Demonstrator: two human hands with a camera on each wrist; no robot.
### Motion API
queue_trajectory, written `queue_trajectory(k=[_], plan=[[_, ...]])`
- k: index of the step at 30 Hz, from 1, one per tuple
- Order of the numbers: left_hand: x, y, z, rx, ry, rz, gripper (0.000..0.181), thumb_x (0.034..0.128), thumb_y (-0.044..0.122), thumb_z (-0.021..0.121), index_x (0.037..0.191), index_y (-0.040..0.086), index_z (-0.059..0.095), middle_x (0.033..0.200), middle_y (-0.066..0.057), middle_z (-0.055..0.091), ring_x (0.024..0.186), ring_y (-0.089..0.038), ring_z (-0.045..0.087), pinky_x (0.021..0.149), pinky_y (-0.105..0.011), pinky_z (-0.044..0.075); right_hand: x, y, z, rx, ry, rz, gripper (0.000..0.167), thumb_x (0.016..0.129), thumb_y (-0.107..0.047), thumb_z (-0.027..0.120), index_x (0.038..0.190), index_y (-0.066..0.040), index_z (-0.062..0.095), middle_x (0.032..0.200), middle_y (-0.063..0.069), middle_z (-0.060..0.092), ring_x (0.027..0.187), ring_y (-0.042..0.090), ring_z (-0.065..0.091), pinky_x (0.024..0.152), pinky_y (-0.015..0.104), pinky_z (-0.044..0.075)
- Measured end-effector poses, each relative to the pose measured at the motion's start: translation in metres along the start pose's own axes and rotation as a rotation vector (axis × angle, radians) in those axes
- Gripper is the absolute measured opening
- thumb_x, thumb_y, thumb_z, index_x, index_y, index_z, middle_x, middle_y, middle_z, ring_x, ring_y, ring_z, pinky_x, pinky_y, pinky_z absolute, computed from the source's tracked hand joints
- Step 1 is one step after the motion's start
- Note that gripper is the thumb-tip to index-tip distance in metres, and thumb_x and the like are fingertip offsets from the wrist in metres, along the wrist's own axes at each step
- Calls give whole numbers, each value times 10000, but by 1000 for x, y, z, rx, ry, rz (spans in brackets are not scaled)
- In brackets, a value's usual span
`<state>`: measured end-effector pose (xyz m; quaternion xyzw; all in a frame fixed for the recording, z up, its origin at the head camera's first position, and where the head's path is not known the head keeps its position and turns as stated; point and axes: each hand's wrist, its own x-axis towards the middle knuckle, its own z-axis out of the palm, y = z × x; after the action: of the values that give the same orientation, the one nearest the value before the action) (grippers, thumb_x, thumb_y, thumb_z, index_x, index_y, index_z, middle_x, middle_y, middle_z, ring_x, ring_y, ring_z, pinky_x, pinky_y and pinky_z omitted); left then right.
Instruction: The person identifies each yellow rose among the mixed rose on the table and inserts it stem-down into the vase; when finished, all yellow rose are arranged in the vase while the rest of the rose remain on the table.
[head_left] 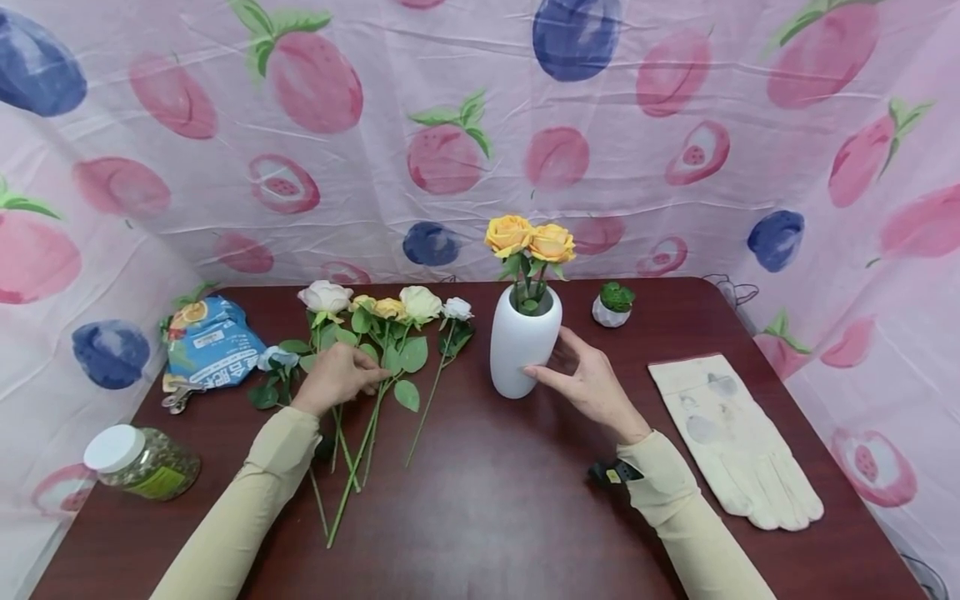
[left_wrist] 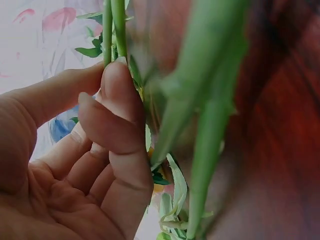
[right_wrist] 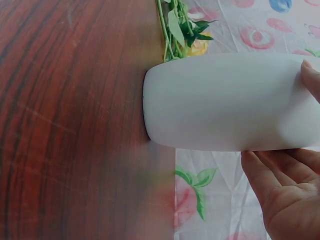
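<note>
A white vase (head_left: 517,354) stands upright at the table's centre with two yellow roses (head_left: 551,243) in it. My right hand (head_left: 588,383) holds the vase's right side, thumb in front and fingers behind; the right wrist view shows the thumb and fingers on either side of the vase (right_wrist: 225,102). My left hand (head_left: 343,379) pinches green stems (head_left: 378,400) among the flowers lying on the table. In the left wrist view the thumb and index fingertip of the left hand (left_wrist: 110,115) meet at thin stems (left_wrist: 119,30); thicker blurred stems (left_wrist: 210,115) pass close to the camera.
White roses (head_left: 420,304), a small white flower (head_left: 457,309) and a blue flower (head_left: 277,358) lie on the left. Farther left are a blue bag (head_left: 213,342), a metal clip (head_left: 178,398) and a lidded jar (head_left: 153,467). A small potted plant (head_left: 612,305) and white gloves (head_left: 738,442) are on the right.
</note>
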<state>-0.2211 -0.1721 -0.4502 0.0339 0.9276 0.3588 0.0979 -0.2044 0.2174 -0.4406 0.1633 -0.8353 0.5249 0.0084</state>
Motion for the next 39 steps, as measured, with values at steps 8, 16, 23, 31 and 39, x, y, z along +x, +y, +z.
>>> queue_trajectory(k=[8, 16, 23, 31, 39], plan=[[-4, 1, -4, -70, 26, 11, 222, 937, 272, 768, 965, 57, 819, 714, -40, 756, 601, -182, 700, 560, -320, 576, 0, -1, 0, -3, -3, 11, 668, 870, -329, 846, 1454, -216, 543, 1336, 50, 673, 1156, 217, 709, 944, 391, 588], [-3, 6, -8, -116, 64, 25, 247, 952, 294, 749, 975, 55, 807, 757, -50, 766, 657, -263, 728, 566, -316, 558, 0, -1, 1, 10, 2, 4, 655, 870, -305, 848, 1445, -209, 551, 1325, 55, 680, 1151, 211, 711, 941, 365, 588], [-1, 16, -8, -161, 92, 31, 277, 963, 325, 731, 1036, 68, 804, 792, -63, 773, 688, -306, 727, 577, -318, 555, 0, 0, 1, 9, 0, 8, 659, 874, -322, 843, 1451, -215, 544, 1339, 52, 672, 1162, 214, 705, 948, 376, 585], [5, 31, -7, -167, 188, 123, 263, 948, 355, 751, 1008, 107, 816, 778, -64, 776, 690, -324, 738, 566, -315, 535, 0, 0, 0, 8, -4, 7, 667, 876, -335, 840, 1459, -219, 538, 1350, 52, 665, 1166, 222, 704, 950, 388, 586], [11, 55, -6, -208, 251, 190, 279, 931, 394, 767, 1007, 132, 823, 776, -56, 779, 645, -324, 701, 544, -281, 473, 0, -1, 0, 5, -7, 8, 678, 874, -337, 842, 1463, -207, 533, 1340, 60, 669, 1157, 229, 710, 945, 400, 589]])
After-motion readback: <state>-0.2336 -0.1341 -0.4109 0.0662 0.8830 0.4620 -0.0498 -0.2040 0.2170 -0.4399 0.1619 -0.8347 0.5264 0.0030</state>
